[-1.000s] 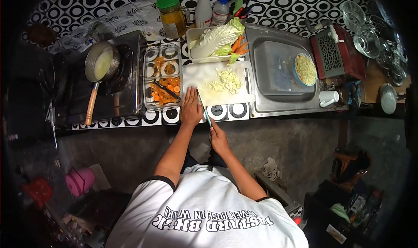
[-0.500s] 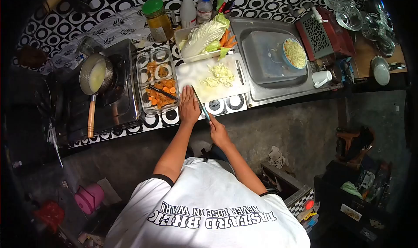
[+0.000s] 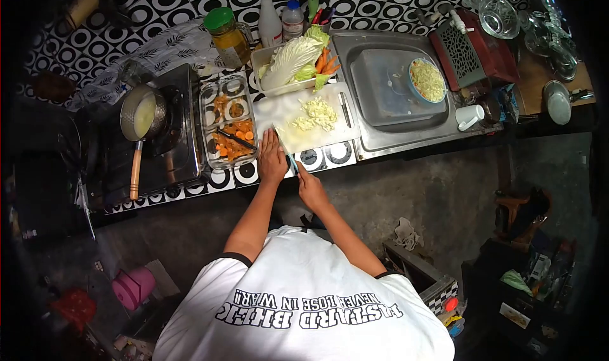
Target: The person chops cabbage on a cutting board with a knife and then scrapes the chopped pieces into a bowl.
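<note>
My left hand [image 3: 272,159] lies with fingers stretched out and close together over the near left corner of the white cutting board [image 3: 346,128]. Whatever may be under those fingers is hidden. In my right hand [image 3: 311,186] is a knife [image 3: 292,162] with a bluish handle, its blade pointing away from me right beside my left fingers. Chopped pale cabbage [image 3: 318,114] is heaped on the middle of the board. Left of my hand stands a divided glass container [image 3: 211,159], holding sliced carrots [image 3: 240,131] and a black-handled utensil [image 3: 236,139].
Behind the board, a tub [image 3: 258,62] holds napa cabbage [image 3: 292,63] and carrots. A pan [image 3: 143,112] sits on the stove at left, its wooden handle jutting toward me. The sink [image 3: 374,147] at right holds an upturned plastic box and a bowl [image 3: 427,81] of shredded vegetables.
My right hand and the knife have shifted slightly left, nearer my left hand. The whole view has tilted a little. The chopped cabbage looks the same.
</note>
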A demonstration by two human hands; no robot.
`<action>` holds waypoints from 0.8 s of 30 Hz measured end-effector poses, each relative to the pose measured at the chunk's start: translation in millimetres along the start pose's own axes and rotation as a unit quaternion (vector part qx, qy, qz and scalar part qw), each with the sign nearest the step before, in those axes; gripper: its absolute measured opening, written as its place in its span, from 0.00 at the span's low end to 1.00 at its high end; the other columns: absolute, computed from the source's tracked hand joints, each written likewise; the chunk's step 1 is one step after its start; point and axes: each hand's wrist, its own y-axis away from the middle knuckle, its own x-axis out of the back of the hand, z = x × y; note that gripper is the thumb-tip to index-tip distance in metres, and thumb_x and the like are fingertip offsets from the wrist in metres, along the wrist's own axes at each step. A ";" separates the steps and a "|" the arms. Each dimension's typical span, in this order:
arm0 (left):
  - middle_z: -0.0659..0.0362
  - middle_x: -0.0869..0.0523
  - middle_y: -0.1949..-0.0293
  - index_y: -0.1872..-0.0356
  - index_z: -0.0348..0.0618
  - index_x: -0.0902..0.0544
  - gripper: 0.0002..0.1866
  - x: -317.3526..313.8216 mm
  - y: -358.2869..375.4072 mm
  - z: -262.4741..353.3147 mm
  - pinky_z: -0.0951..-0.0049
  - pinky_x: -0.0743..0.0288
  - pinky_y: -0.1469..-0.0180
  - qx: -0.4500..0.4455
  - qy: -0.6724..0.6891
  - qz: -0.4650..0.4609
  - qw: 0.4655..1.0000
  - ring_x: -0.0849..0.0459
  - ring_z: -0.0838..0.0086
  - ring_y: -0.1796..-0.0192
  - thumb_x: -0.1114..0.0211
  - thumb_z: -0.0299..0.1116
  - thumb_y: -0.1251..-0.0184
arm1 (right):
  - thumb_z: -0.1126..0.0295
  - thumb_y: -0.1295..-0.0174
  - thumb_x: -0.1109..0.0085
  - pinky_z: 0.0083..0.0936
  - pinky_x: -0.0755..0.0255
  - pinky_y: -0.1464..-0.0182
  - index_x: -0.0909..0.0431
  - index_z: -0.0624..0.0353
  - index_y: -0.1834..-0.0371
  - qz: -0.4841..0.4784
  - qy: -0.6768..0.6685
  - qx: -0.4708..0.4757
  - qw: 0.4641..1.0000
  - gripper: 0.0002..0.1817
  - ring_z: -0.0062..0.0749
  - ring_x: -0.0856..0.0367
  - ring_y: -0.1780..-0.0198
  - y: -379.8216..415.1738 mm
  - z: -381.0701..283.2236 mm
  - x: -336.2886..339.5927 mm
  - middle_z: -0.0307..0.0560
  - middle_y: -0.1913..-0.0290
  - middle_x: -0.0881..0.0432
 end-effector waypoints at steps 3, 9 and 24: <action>0.51 0.39 0.23 0.28 0.33 0.34 0.28 -0.1 1.2 0.4 0.59 0.55 0.20 -0.005 0.004 0.011 1.000 0.45 0.62 0.20 0.56 0.35 0.27 | 0.75 0.31 0.52 0.50 0.28 0.52 0.36 0.50 0.27 0.015 0.017 0.041 0.999 0.27 0.66 0.21 0.54 10.2 12.6 2.9 0.70 0.57 0.19; 0.49 0.40 0.23 0.28 0.32 0.36 0.29 1.9 3.3 3.8 0.58 0.55 0.20 -0.023 -0.035 0.015 0.999 0.47 0.61 0.20 0.53 0.34 0.27 | 0.77 0.32 0.52 0.48 0.27 0.50 0.34 0.51 0.28 0.003 0.053 0.035 0.998 0.28 0.63 0.20 0.52 7.1 19.3 21.1 0.68 0.54 0.18; 0.52 0.20 0.56 0.56 0.34 0.17 0.11 10.9 -28.8 23.6 0.61 0.26 0.45 0.023 -0.045 0.079 0.996 0.23 0.56 0.48 0.40 0.21 0.39 | 0.70 0.27 0.54 0.52 0.27 0.54 0.34 0.49 0.28 -0.016 0.049 0.075 0.996 0.24 0.65 0.20 0.57 3.5 40.5 74.0 0.67 0.57 0.19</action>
